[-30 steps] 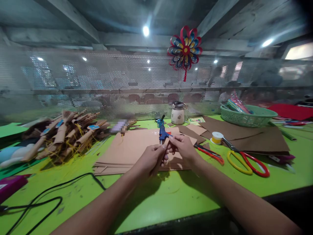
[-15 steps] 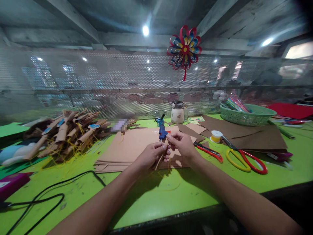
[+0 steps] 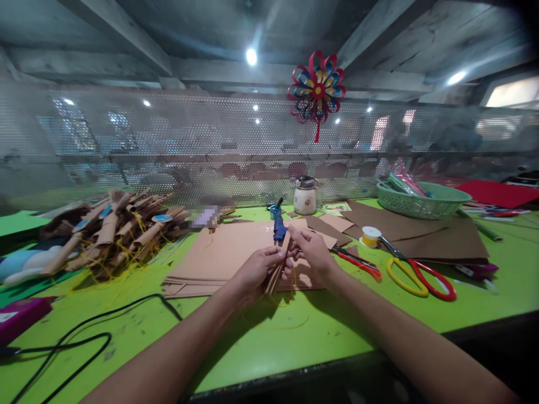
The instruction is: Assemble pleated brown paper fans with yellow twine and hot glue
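My left hand [image 3: 264,268] is closed round a narrow folded strip of brown paper [image 3: 275,276], held at a slant above the table. My right hand [image 3: 310,247] is at the strip's upper end, its fingers bent and pinching it from the right. Yellow thread [image 3: 293,280] hangs below the hands. Just beyond them a blue glue gun [image 3: 278,227] stands nozzle down, partly hidden by the fingers. Under the hands lies a stack of tan paper sheets [image 3: 227,244].
Left are a heap of brown paper figures [image 3: 122,224] with yellow thread and a black cable [image 3: 84,336]. Right lie red-handled cutters [image 3: 362,266], large scissors [image 3: 416,280], a thread spool [image 3: 370,236] and brown sheets [image 3: 429,241] under a green basket [image 3: 421,202]. A bottle [image 3: 305,196] stands behind.
My right hand has shifted slightly along the upper end of the paper strip, and more of the strip shows. My left hand keeps its hold in nearly the same place.
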### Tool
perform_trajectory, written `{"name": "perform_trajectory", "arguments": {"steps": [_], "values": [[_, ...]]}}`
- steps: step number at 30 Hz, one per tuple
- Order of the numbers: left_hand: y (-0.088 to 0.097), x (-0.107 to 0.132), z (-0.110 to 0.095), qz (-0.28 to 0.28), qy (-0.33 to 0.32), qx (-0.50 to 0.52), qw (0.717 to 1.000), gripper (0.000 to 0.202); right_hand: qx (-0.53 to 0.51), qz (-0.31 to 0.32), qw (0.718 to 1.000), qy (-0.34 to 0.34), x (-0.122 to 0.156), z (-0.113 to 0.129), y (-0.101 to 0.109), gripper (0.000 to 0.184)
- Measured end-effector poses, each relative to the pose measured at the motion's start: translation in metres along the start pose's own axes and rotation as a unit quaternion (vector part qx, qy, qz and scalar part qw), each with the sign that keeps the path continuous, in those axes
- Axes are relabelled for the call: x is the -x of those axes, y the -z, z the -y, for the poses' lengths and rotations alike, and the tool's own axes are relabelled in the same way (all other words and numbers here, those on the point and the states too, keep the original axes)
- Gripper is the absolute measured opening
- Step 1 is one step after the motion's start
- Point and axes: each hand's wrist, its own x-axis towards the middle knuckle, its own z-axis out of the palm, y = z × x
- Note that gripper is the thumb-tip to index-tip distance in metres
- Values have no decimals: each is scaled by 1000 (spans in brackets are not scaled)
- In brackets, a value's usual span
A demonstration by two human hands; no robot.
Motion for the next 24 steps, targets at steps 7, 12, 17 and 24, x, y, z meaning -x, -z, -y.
{"name": "perform_trajectory", "arguments": {"steps": [7,12,17,24], "values": [[3,-4,0,14,-13,-13,1000,16,22,5,999,26,0,0,2,35],[2,0,-3,17,33,-3,999,17,46,-16,997,63,-1,7,6,31],[4,-3,0,11,56,-11,998,13,63,-26,995,76,-1,10,7,30],[2,-4,2,19,29,-19,999,14,53,-28,993,101,-4,2,7,28]]}}
